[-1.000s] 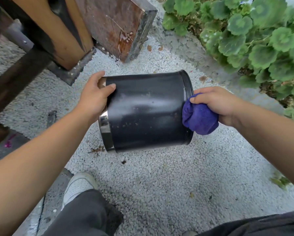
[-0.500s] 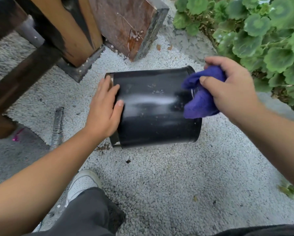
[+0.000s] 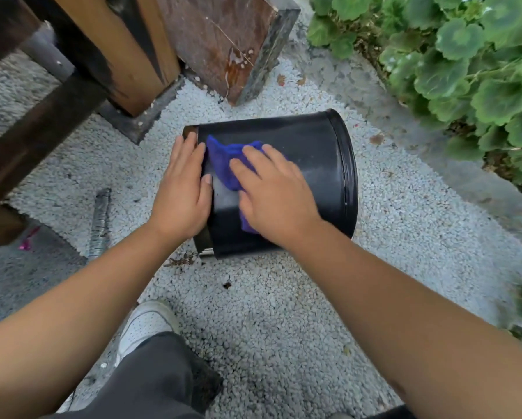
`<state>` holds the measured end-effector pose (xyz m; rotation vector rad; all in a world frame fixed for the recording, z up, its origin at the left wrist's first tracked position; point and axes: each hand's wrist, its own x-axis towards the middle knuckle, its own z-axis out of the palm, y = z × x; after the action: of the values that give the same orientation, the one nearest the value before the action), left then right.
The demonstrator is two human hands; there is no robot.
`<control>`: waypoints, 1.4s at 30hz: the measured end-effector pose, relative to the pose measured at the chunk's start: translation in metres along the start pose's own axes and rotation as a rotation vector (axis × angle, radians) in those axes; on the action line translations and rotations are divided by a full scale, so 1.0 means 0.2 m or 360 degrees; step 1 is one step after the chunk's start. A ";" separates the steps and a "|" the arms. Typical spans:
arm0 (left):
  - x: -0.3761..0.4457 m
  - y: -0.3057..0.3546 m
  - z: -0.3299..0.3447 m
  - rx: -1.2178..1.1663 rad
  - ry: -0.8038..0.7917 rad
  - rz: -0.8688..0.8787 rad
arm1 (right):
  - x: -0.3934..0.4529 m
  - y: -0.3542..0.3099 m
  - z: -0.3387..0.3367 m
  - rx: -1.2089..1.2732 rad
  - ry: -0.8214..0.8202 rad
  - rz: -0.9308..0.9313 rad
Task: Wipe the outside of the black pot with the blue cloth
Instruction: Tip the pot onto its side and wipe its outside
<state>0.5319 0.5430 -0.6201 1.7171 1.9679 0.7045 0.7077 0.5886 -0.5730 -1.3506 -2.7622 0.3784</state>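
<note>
While left hand (image 3: 183, 189) steadies pot (image 3: 320, 164), right hand (image 3: 276, 193) presses cloth (image 3: 223, 160)

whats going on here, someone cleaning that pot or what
Yes. A person is wiping a black pot that lies on its side on the pale gravel. The right hand presses a blue cloth flat against the pot's side wall, near the base end. The left hand is laid over the base edge to steady the pot. The rim end points toward the green plants.
</note>
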 end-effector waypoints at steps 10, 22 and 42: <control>0.01 0.00 -0.01 0.0113 -0.0020 -0.0054 | -0.14 0.58 -0.22 -0.0160 0.0050 0.0231; 0.02 0.00 -0.01 0.0098 -0.0044 -0.0082 | -0.19 0.91 -0.45 -0.0278 -0.0073 0.0806; 0.10 0.10 0.00 0.0740 -0.0285 -0.0042 | 0.28 0.62 -0.22 -0.0246 -0.0018 0.0493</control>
<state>0.5439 0.5645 -0.6076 1.9243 2.1332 0.0733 0.7746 0.7150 -0.5629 -1.8254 -2.6378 0.1846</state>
